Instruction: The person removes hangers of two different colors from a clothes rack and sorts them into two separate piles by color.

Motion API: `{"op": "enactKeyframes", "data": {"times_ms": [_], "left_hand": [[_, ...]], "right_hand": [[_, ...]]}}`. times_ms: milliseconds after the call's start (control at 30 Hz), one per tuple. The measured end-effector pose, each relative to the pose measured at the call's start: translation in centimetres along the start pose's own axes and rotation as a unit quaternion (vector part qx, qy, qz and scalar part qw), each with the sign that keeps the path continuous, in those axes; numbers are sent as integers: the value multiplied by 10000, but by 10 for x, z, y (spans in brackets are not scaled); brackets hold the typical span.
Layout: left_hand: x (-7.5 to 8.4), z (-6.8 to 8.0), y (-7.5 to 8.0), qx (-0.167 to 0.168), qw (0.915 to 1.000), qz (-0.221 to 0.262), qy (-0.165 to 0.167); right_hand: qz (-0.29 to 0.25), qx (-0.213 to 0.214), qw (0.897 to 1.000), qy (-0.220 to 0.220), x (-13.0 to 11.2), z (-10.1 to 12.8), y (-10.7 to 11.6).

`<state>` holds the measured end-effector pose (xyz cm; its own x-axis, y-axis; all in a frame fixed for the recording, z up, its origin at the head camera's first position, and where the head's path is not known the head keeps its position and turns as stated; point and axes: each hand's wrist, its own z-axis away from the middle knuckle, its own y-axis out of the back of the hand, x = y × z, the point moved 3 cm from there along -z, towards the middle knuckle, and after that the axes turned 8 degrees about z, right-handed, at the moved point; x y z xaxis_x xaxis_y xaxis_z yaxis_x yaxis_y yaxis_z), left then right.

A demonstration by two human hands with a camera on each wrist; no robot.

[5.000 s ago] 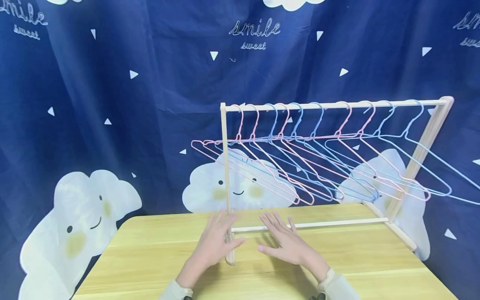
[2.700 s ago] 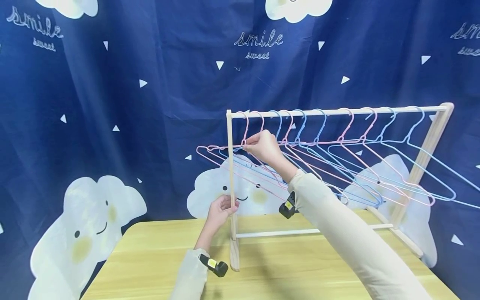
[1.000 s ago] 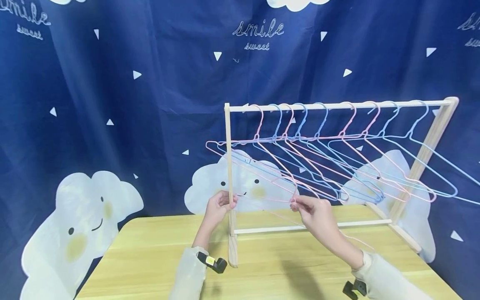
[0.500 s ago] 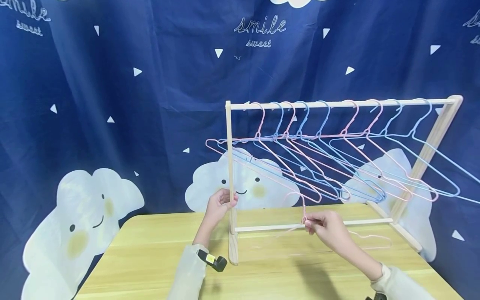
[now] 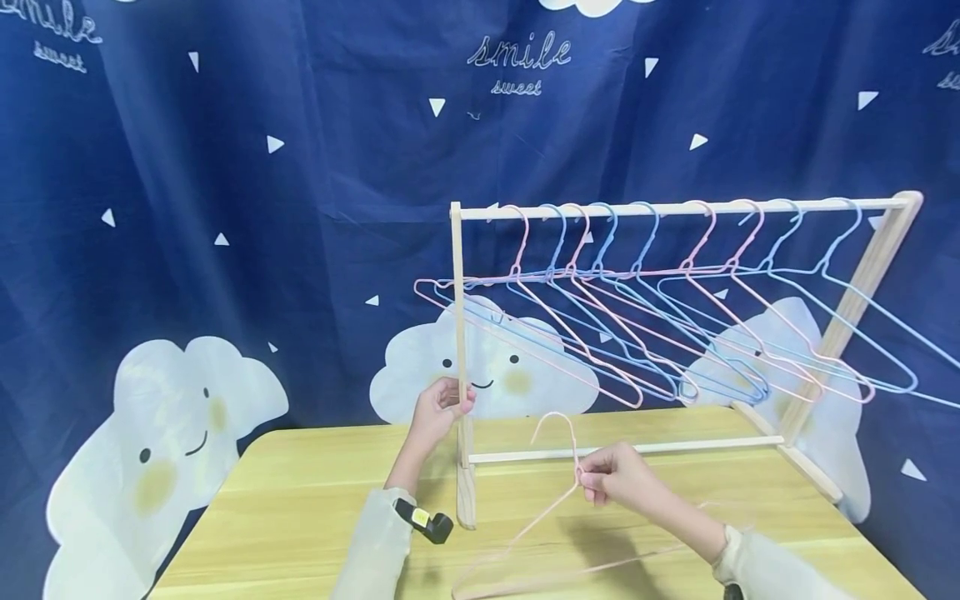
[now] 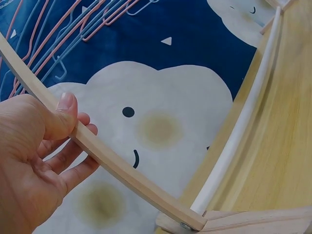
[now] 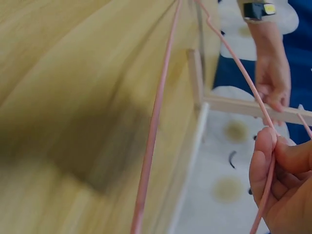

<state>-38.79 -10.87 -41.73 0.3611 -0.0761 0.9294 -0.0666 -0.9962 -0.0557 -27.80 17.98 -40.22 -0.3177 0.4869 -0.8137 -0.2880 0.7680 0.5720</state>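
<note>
Blue curtain (image 5: 225, 192) behind wooden desk (image 5: 300, 500). With our left hand (image 5: 438, 410) we grip a rack post (image 5: 459, 333); with our right hand (image 5: 618, 475) we pinch one pink hanger (image 7: 156, 112) over the desk, below the pink and blue hangers (image 5: 637, 270) on the rail (image 5: 881, 204).

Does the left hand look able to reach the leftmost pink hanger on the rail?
Probably yes: the pink hanger has one end sticking out past the left post, above the left hand, with nothing seeming to block it, though the hand would likely have to release the post it grips.
</note>
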Motion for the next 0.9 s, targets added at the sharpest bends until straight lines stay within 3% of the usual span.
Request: {"op": "enactKeyframes", "data": {"times_ms": [267, 467, 667, 900], "left_hand": [[5, 0, -1, -42, 9999, -98, 54], [3, 1, -1, 10, 9999, -43, 103], [1, -1, 1, -1, 10000, -2, 64], [-2, -2, 1, -11, 9999, 32, 133]], "right_hand": [[4, -312, 9992, -235, 19, -18, -35], [873, -89, 9961, -133, 16, -26, -52], [1903, 127, 9816, -76, 16, -37, -68], [2245, 93, 9744, -13, 20, -44, -86]]}}
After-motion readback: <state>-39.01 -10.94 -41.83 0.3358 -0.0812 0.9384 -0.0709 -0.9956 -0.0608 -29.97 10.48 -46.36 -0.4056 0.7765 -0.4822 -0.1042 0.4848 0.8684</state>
